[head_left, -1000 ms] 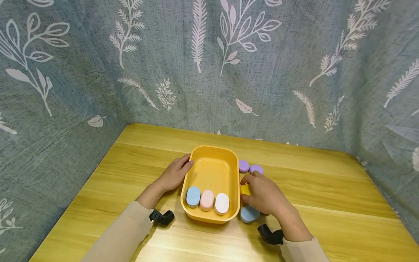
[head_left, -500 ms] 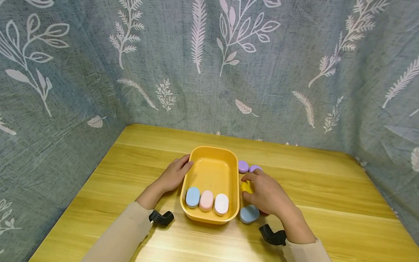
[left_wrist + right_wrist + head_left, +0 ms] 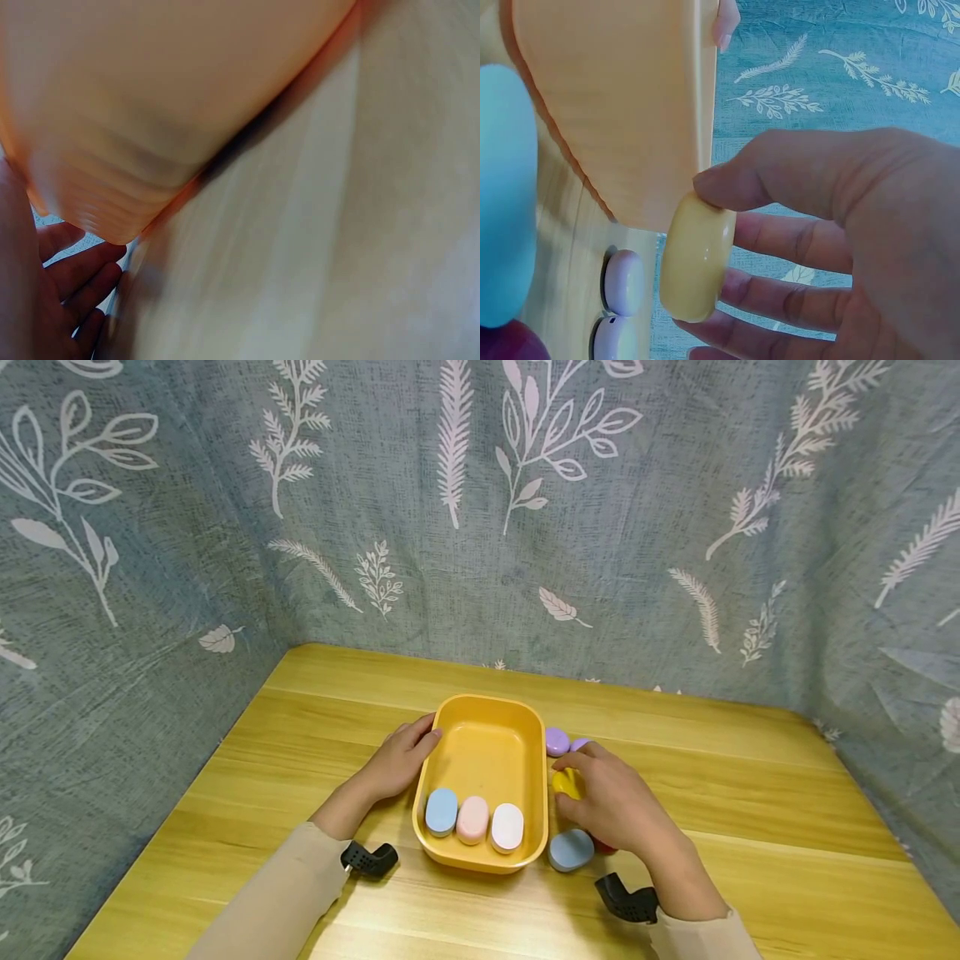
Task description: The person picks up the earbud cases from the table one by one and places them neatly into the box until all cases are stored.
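While the left hand (image 3: 399, 760) grips the left wall of the tray (image 3: 480, 756), thumb over the rim and other fingers outside, the right hand (image 3: 618, 797) pinches a yellow piece (image 3: 566, 783) just outside the tray's right wall, thumb and fingers parted only as far as the piece needs. A light blue piece (image 3: 442, 812), a pink piece (image 3: 472, 820) and a white piece (image 3: 507, 828) line the tray's near end; its floor runs on from them to the far wall. Right of the tray, room is tight: two purple pieces (image 3: 557, 742) farther along, a grey-blue piece (image 3: 572, 850) by the near corner, a red piece (image 3: 604, 847) (mostly covered by the hand) beside that. Table (image 3: 300, 735) extends left and right of the tray. Right wrist view adds what the head view hides: thumb at one end of the yellow piece, fingertips toward the other. Left wrist view, blurred, shows the left fingers lightly bent by the tray's outer wall.
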Tool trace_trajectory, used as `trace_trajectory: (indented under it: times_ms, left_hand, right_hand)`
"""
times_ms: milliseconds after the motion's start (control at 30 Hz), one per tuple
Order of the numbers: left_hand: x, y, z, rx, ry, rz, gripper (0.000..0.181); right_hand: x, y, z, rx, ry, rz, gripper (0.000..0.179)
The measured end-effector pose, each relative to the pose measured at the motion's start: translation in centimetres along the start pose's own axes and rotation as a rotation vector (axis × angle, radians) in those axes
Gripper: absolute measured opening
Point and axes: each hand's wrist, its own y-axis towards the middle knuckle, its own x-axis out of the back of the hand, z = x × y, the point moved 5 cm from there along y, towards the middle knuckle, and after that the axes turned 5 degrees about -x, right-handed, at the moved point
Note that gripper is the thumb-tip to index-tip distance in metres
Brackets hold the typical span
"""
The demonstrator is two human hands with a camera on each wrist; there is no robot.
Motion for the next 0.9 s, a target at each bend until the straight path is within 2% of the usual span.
trace_trajectory:
  times_ms: [433, 733, 900]
  left_hand:
    - [0.1, -0.1, -0.2, -0.013, -0.004, -0.006, 0.054]
    - [0.0, -0.1, -0.2, -0.033, -0.025, -0.013, 0.052]
    - [0.0, -0.1, -0.3, -0.041, -0.032, -0.012, 0.050]
  right_hand:
    - [1.3, -0.5, 0.3, 0.011, 0.010, -0.046, 0.038]
    - [1.6, -0.7, 0.5, 0.009, 0.024, -0.044, 0.037]
    - [1.7, -0.7, 0.8, 0.038, 0.016, -0.061, 0.037]
